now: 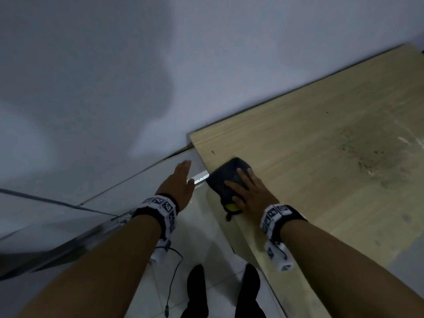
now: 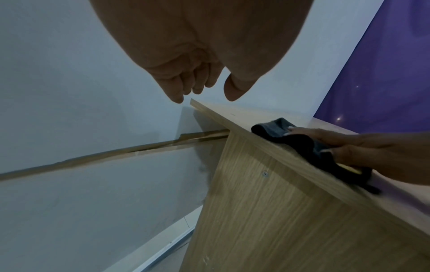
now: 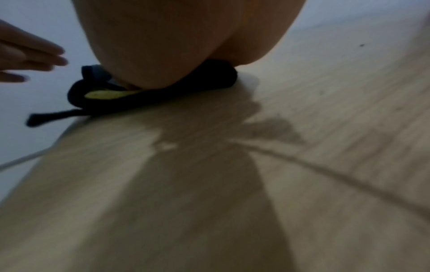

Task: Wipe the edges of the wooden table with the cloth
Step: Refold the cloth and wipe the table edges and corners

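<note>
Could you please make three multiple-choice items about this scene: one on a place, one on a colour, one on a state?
1. Where does the cloth lie?
A. at the table's left edge
B. on the floor
C. at the table's middle

2. What colour is the cloth mostly?
A. white
B. dark
C. red

3. How is the left hand?
A. gripping the cloth
B. flat on the table
C. open, off the table

Key: 1 A, it overhangs that edge under the right hand; 2 B, dark fabric with a small yellow patch; 3 C, straight fingers holding nothing.
</note>
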